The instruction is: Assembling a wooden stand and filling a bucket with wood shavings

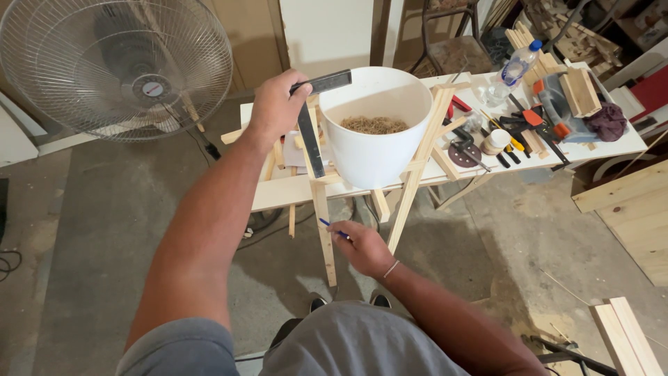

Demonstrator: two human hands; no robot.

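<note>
My left hand (277, 104), upper centre of the frame, is clamped on a metal square (313, 129) laid against the wooden stand (321, 209) — its blade hangs down beside the white pot (376, 132). My right hand (363, 247), lower centre, pinches a blue pencil (332, 228) near a stand leg. The stand looks top-heavy — leaning on the square could tip the pot or skew my mark.

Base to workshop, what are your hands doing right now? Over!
Left hand grips metal square against wooden stand. Right hand holds blue pencil by the leg. White pot sits in stand.
</note>
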